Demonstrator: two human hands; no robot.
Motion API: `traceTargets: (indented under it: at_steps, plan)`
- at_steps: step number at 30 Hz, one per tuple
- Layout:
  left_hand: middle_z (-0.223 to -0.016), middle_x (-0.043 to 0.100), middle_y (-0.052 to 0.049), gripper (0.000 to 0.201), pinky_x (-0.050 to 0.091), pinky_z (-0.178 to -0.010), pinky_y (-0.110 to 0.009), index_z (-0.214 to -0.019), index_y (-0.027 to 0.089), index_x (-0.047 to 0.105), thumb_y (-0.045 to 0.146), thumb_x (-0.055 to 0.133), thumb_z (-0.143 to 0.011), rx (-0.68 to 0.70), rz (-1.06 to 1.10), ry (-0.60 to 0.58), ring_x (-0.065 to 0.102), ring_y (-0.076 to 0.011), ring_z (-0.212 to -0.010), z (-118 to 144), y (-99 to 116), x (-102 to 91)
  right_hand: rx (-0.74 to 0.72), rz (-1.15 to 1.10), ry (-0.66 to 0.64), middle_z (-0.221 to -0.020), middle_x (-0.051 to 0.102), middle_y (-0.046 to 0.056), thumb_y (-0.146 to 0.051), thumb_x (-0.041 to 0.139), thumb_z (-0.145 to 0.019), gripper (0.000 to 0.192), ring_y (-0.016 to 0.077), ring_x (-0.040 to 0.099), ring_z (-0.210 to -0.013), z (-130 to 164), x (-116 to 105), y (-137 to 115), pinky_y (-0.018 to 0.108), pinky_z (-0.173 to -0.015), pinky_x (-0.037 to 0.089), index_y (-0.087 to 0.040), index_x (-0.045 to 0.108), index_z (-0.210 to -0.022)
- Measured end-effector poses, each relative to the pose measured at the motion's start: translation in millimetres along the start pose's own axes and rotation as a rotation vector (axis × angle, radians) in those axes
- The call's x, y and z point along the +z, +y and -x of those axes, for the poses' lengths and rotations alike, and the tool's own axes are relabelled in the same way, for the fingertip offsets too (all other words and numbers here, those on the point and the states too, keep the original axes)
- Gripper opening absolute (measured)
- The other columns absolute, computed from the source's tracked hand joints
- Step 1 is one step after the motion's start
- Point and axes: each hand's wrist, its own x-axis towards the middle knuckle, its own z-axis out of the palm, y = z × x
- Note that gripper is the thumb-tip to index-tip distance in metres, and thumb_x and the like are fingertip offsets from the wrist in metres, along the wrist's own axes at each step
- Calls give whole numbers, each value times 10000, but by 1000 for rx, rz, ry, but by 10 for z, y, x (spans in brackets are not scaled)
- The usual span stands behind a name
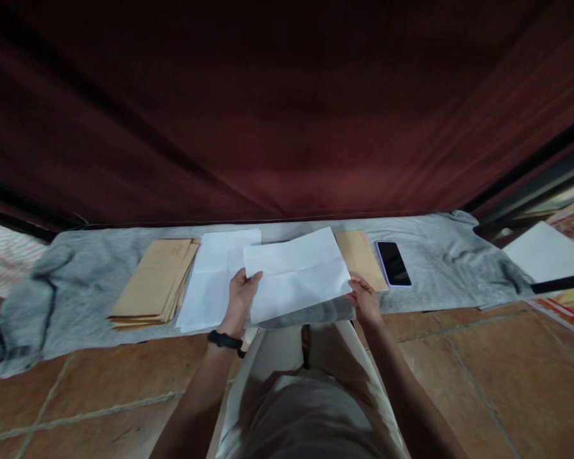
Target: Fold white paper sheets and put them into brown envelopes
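Observation:
A white sheet of paper [296, 271] with a faint crease across it is stretched between my two hands, slightly tilted. My left hand [242, 293] pinches its left edge, thumb on top. At the lower right corner, my right hand [363, 296] grips the sheet between thumb and fingers. Left of it lies a stack of white paper [205, 287], partly behind my left hand. Further left is a pile of brown envelopes [148, 280]. One brown envelope [363, 258] rests at the right, its left part covered by the held sheet.
A phone [394, 264] with a dark screen lies to the right of the single envelope. Grey cloth [444, 261] covers the narrow surface. Dark red fabric [287, 127] hangs behind it. A white panel [548, 252] stands at the far right, above the tiled floor [440, 344].

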Motion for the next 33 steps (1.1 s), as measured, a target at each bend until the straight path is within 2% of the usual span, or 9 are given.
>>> traceTargets:
  at_steps: [5, 9, 15, 18, 21, 23, 26, 30, 33]
  plan:
    - [-727, 703, -21, 363, 510, -694, -281, -825, 180, 655, 387, 825, -580, 20, -79, 6, 656, -205, -767, -308, 19, -32, -255, 300, 18, -882, 701, 48, -489, 687, -738, 351, 192, 638, -690, 90, -102, 119, 344, -597, 566, -198, 683, -934]
    - [-795, 725, -36, 291, 516, -742, -294, -861, 184, 663, 287, 778, -615, 49, -146, -15, 660, -212, -801, -461, 15, -1, -561, 583, 16, -1110, 664, 115, -374, 589, -870, 279, 278, 622, -1022, 222, -68, 32, 451, -899, 547, -222, 685, -1083]
    - [-887, 751, -57, 308, 528, -808, -330, -971, 187, 683, 216, 730, -668, 133, -295, -75, 683, -233, -848, -580, -47, -31, -827, 826, -291, -1430, 558, 121, -294, 422, -1003, 393, 274, 500, -1349, 282, 566, -21, 490, -1159, 409, -229, 602, -1347]
    - [-865, 745, -52, 400, 534, -773, -320, -1083, 180, 670, 228, 732, -691, 110, -260, -31, 687, -224, -810, -465, -130, -54, -857, 921, -378, -1533, 488, 112, -289, 417, -1018, 445, 274, 423, -1434, 231, 924, 139, 511, -1187, 372, -244, 537, -1444]
    - [-821, 723, -45, 447, 529, -748, -326, -1173, 175, 657, 311, 727, -753, 135, -320, -18, 674, -221, -764, -278, -151, -113, -875, 1064, -403, -1582, 441, 124, -303, 444, -1023, 472, 309, 368, -1472, 201, 1099, 352, 576, -1201, 305, -231, 497, -1487]
    - [-921, 729, -83, 428, 527, -807, -347, -1207, 177, 656, 343, 681, -813, 221, -435, 4, 681, -244, -863, -179, -99, -227, -898, 1144, -414, -1583, 445, 132, -322, 464, -1026, 470, 328, 370, -1468, 199, 1104, 469, 626, -1203, 250, -237, 499, -1486]
    - [-1278, 654, -170, 416, 458, -1012, -415, -1279, 168, 630, 302, 570, -890, 368, -719, 136, 600, -309, -1195, -111, 7, -547, -931, 1198, -393, -1577, 454, 138, -352, 472, -1029, 456, 344, 382, -1456, 193, 1029, 563, 668, -1193, 208, -252, 519, -1471]
    - [-1344, 594, -226, 486, 418, -1043, -489, -1350, 115, 563, 361, 517, -933, 192, -1048, 241, 534, -366, -1266, -27, -15, -989, -962, 1183, -329, -1569, 466, 138, -364, 475, -1027, 457, 342, 399, -1446, 156, 953, 595, 673, -1194, 203, -250, 526, -1466]
    - [-1398, 555, -233, 497, 395, -1046, -535, -1354, 125, 564, 412, 496, -954, 148, -1185, 231, 507, -394, -1284, 131, -145, -1072, -985, 1155, -300, -1566, 472, 130, -374, 493, -1017, 468, 338, 401, -1445, 132, 944, 617, 678, -1196, 198, -259, 520, -1470]
